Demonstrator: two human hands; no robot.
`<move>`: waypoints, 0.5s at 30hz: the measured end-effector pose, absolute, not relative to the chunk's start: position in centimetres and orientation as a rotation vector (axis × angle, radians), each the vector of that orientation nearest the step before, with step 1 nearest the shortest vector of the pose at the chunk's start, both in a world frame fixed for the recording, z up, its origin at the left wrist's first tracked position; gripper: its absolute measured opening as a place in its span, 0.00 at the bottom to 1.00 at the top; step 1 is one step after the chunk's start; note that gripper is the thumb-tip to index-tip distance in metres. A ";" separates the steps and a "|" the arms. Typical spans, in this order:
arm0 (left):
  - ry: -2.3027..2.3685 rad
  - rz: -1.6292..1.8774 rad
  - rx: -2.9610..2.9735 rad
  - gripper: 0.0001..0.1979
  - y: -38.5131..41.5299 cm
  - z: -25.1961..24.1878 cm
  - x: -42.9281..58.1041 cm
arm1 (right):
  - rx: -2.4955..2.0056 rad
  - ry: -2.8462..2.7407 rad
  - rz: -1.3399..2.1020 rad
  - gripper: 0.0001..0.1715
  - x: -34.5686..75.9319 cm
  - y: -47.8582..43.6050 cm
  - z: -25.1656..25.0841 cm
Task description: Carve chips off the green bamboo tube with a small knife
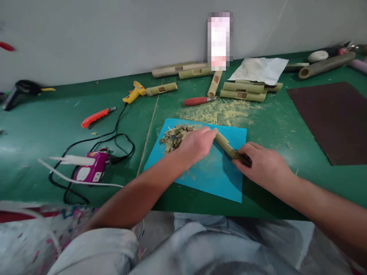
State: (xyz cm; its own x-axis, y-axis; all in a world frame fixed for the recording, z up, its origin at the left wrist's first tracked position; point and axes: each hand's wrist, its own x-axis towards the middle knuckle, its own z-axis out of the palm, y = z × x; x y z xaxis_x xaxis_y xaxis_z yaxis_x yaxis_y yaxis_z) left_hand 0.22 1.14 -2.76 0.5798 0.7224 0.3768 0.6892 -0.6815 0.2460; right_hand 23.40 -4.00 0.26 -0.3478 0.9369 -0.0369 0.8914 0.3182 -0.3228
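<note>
A bamboo tube (222, 141) with a notch cut in its side slants above a blue sheet (220, 179). My left hand (199, 142) is closed around the tube's far end. At the near end, my right hand (259, 158) pinches a dark piece (244, 159) that looks like folded sandpaper against the bamboo; the fingers partly hide it. Beside my left hand, bamboo chips (174, 138) lie heaped on the sheet's left part.
Notched bamboo tubes (243, 91), a red-handled knife (197, 101) and yellowish dust lie behind the sheet. To the left are a yellow glue gun (134, 92), an orange cutter (96, 117) and a corded purple power socket (91, 168). A dark brown sheet (332, 122) lies right.
</note>
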 end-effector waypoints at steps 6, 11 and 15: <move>1.288 0.659 2.728 0.19 1.2 -2.6 0.0 | -1.693 -2.426 0.449 0.09 23.5 -4.0 0.2; 1.218 0.625 2.754 0.19 1.1 -2.6 -0.1 | -1.686 -2.440 0.467 0.09 23.4 -4.1 0.4; 1.260 0.617 2.741 0.19 1.0 -2.4 0.0 | -1.693 -2.436 0.473 0.09 23.3 -4.1 0.5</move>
State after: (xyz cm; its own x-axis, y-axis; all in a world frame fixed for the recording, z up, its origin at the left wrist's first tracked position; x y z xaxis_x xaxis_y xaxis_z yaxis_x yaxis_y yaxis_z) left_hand -0.02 1.01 -2.41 0.5850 0.7404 0.3311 0.7155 -0.6634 0.2192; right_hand 23.32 -4.08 0.48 -0.3583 0.9313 -0.0653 0.8880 0.3183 -0.3318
